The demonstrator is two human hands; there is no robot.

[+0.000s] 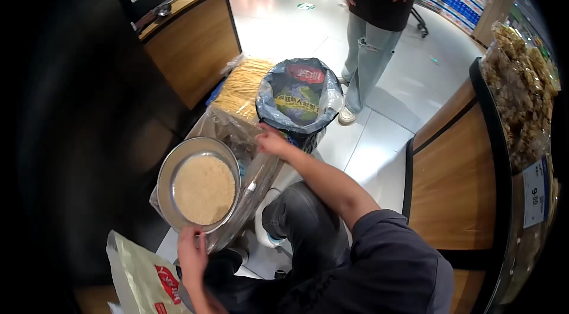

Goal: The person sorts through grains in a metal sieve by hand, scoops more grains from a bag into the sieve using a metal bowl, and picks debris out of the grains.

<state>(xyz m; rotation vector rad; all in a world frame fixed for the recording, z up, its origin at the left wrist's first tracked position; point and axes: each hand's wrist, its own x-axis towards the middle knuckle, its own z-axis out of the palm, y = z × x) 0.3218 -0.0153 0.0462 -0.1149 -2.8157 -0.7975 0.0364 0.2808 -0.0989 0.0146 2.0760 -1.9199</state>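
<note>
A wide metal bowl (168,196) holds a broad layer of pale tan grains or crumbs (205,189). At the bowl's near rim is my left hand (192,252), its fingers on the edge and the thumb a little apart. My right hand (274,141) is beside a lined black bin (267,119), over clear plastic wrapping (228,127), fingers apart and stretched to the left. Whether its fingertips touch the plastic is hard to see. Inside the bin lies a printed packet (296,100). Behind the bowl sits a clear bag of yellow noodle-like sticks (240,90).
A cream bag with red print (145,275) stands at lower left. Another person (379,23) stands beyond the bin. A wooden counter (192,44) is at upper left; a wooden display (456,186) with bagged dry goods (518,88) and a price sign (535,192) is at right.
</note>
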